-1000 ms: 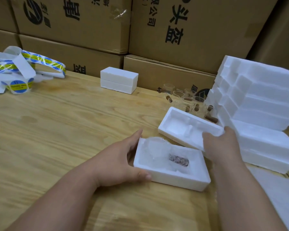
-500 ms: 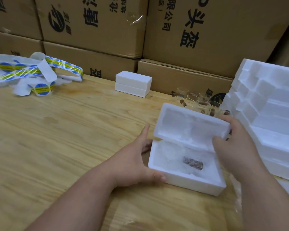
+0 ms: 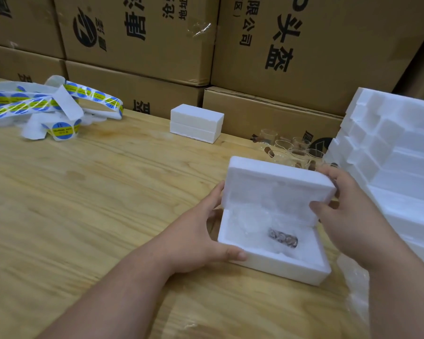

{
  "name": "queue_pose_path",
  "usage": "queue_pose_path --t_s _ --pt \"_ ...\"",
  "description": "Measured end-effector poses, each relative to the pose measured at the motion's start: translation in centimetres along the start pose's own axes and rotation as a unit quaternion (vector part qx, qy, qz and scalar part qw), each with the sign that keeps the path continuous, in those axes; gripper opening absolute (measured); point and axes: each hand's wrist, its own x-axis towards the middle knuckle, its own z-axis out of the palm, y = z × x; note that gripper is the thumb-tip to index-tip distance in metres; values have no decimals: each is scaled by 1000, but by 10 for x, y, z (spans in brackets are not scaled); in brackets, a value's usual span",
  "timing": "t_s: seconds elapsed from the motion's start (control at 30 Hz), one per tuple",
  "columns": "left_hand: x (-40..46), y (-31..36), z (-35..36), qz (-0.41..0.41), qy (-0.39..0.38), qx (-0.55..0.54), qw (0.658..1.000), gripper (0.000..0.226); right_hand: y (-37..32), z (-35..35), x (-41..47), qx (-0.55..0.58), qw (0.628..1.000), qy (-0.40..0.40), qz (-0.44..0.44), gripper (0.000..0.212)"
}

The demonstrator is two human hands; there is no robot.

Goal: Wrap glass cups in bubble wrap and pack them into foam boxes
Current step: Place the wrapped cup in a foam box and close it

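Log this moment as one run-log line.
step: closing box | left hand: holds foam base | right hand: grips foam lid, tilted over base | inside: wrapped cup | lid: not seated

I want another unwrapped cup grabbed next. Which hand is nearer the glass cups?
Right. The right hand grips the foam lid just before the glass cups; the left hand holds the foam box farther off.

Both bare arms reach forward. The left hand [image 3: 196, 238] is curled, thumb in front, fingers [image 3: 217, 194] behind. The right hand [image 3: 348, 216] is curled too, thumb pointing left.
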Motion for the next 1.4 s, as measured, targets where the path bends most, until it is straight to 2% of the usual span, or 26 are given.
queue_pose_path --t_s 0.17,0.2,0.3,0.43,0.5,0.7,0.93,1.4 --pt "1 0 2 2 37 -10 999 117 -14 -17 -9 -28 996 -87 6 37" --pt "1 0 2 5 36 -8 999 114 -19 -20 -11 -28 994 -107 10 40" --pt "-1 1 2 6 23 -25 999 104 -27 -28 -15 -38 989 -143 14 68" --pt "-2 4 6 -2 27 -111 993 72 -34 -30 -21 -61 976 -208 14 56" --pt "-2 6 7 -10 41 -133 990 67 -37 -28 -22 -78 972 -219 17 58" --pt "-1 6 7 -20 51 -126 991 82 -41 -20 -23 -165 949 -267 -11 85" --pt "-1 2 5 -18 32 -137 990 83 -42 -14 -21 -183 949 -252 -42 81" --pt "0 7 2 -39 42 -190 980 83 -37 -12 -19 -178 946 -250 -106 79"
